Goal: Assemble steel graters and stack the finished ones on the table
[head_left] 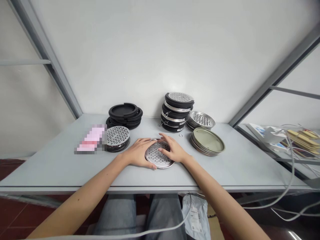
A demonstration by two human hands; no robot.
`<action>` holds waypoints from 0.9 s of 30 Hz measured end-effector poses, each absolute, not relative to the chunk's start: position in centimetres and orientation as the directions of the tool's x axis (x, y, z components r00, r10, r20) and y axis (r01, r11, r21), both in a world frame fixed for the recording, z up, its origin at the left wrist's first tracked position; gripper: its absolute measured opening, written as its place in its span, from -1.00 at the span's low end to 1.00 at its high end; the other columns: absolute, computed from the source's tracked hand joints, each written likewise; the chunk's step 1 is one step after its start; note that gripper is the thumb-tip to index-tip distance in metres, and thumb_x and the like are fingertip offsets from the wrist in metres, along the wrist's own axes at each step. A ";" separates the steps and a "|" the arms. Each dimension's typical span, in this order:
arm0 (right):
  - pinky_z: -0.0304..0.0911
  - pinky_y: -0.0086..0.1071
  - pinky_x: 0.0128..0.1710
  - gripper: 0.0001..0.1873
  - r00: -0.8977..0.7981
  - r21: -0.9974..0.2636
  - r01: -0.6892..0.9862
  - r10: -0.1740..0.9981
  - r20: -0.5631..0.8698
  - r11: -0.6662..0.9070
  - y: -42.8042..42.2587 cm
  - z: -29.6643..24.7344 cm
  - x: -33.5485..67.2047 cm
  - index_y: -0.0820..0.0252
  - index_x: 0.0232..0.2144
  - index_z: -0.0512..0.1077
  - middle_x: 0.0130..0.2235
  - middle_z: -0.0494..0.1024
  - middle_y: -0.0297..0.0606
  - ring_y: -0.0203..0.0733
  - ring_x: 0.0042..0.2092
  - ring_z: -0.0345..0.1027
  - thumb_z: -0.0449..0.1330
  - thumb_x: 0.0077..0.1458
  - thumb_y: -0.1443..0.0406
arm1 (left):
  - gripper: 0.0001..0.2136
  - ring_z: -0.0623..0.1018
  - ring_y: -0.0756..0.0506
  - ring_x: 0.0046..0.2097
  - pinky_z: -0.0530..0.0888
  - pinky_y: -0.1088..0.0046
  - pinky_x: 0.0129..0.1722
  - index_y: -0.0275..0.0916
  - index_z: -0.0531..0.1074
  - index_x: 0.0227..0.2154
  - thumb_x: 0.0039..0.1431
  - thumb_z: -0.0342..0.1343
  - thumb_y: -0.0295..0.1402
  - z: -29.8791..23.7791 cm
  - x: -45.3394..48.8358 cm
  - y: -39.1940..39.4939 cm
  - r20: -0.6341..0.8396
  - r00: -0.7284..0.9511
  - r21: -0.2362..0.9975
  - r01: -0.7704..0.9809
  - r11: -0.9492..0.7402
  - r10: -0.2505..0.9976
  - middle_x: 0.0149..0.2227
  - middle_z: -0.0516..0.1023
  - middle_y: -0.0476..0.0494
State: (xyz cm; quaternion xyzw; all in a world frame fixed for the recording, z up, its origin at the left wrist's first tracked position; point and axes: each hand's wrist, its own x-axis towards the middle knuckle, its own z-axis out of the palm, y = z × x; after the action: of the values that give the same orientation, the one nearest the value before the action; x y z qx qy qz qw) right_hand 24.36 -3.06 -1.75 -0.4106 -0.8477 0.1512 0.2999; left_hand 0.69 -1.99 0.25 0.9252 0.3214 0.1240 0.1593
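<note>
One grater disc (pixel 160 159), left hand (pixel 140 151) and right hand (pixel 175 151) grip clamped round its rim; midway imo: tall stack (pixel 178 109) seems done, black pieces (pixel 123 110) probably left.

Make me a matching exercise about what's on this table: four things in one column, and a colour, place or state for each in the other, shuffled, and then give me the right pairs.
Things:
1. stack of smooth round plates
2. pile of thick-rimmed round pieces
3. tallest stack
4. perforated metal disc nearest the front

Descriptions:
A. all black, at the back left
B. touched by the left hand and the right hand
C. olive green on top, on the right
D. black and silver layers, at the back

Right pairs: 1-C, 2-A, 3-D, 4-B.
</note>
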 end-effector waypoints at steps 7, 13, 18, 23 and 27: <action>0.13 -0.03 0.14 -0.26 -0.497 -0.522 0.578 0.778 0.384 0.627 -3.0 -1.6 24.4 0.22 0.28 -0.04 0.02 0.49 -0.06 0.03 0.11 0.29 0.13 0.18 0.12 | 0.06 0.12 -0.35 0.31 0.11 0.09 0.24 -0.19 0.02 0.30 -0.25 0.28 0.17 -0.2 0.5 -1.8 0.135 0.755 0.378 0.560 -0.737 0.642 0.31 0.13 -0.29; 0.15 -0.05 0.13 -0.27 -0.494 -0.518 0.585 0.781 0.382 0.623 -2.9 -1.5 24.3 0.25 0.26 -0.01 -0.01 0.51 -0.05 0.03 0.09 0.31 0.15 0.16 0.13 | 0.07 0.12 -0.34 0.31 0.11 0.11 0.25 -0.16 0.00 0.30 -0.26 0.28 0.18 -0.4 0.5 -1.6 0.146 0.755 0.380 0.553 -0.741 0.639 0.31 0.14 -0.27; 0.14 -0.05 0.13 -0.31 -0.492 -0.507 0.603 0.787 0.372 0.616 -2.9 -1.6 24.3 0.26 0.23 0.04 0.00 0.51 -0.06 0.03 0.11 0.30 0.16 0.15 0.13 | 0.08 0.13 -0.35 0.31 0.11 0.09 0.25 -0.18 0.00 0.30 -0.27 0.27 0.20 -0.5 0.5 -1.6 0.145 0.754 0.385 0.553 -0.739 0.641 0.30 0.14 -0.29; 0.16 -0.07 0.11 -0.38 -0.499 -0.470 0.619 0.777 0.383 0.629 -2.8 -1.6 24.3 0.27 0.17 0.13 -0.01 0.51 -0.07 0.04 0.09 0.28 0.16 0.14 0.13 | 0.10 0.13 -0.36 0.30 0.10 0.08 0.25 -0.20 0.02 0.30 -0.29 0.26 0.23 -0.5 0.5 -1.6 0.134 0.751 0.390 0.560 -0.731 0.647 0.30 0.14 -0.31; 0.20 -0.10 0.06 -0.47 -0.510 -0.450 0.618 0.764 0.395 0.645 -2.8 -1.5 24.1 0.25 0.08 0.22 -0.04 0.51 -0.06 0.03 0.05 0.32 0.17 0.12 0.16 | 0.10 0.13 -0.34 0.31 0.10 0.10 0.25 -0.19 -0.01 0.31 -0.29 0.28 0.20 -0.5 0.6 -1.6 0.134 0.752 0.387 0.560 -0.733 0.645 0.30 0.14 -0.30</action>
State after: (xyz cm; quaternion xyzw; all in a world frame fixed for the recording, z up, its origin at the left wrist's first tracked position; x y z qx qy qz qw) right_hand 24.13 -2.76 -1.51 -0.4018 -0.8596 0.1270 0.2888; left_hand 0.56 -1.59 -0.47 0.9216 0.3269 0.1306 0.1635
